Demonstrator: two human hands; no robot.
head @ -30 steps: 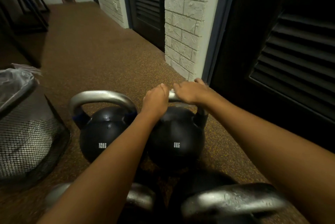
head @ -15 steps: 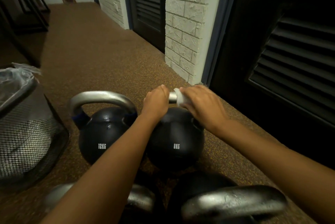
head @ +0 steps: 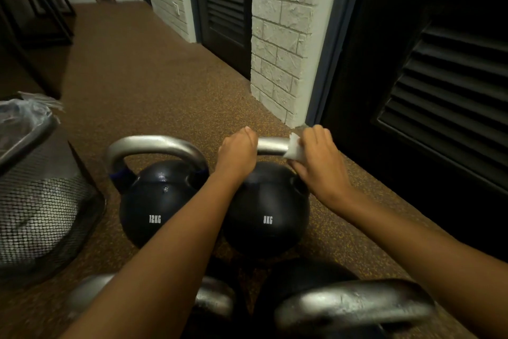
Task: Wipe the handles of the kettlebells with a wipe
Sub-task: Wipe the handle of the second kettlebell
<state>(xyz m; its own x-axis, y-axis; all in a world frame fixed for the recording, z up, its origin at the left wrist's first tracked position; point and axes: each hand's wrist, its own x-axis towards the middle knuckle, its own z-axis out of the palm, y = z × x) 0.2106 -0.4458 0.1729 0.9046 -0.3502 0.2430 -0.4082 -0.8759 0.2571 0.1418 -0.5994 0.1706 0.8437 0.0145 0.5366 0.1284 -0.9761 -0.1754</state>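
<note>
My left hand (head: 238,154) is clamped round the left end of the smooth, silvery steel handle (head: 272,145) of the 8KG kettlebell (head: 265,209), a glossy black ball standing on the speckled brown rubber floor (head: 154,86). My right hand (head: 319,157) grips the handle's right end through a crumpled white wipe (head: 293,148), and bare metal shows between my two fists. Just left, touching or nearly so, stands the 12KG kettlebell (head: 154,201) with a wider curved steel handle, and a black wire-mesh bin (head: 41,201) with a plastic liner sits further left.
</note>
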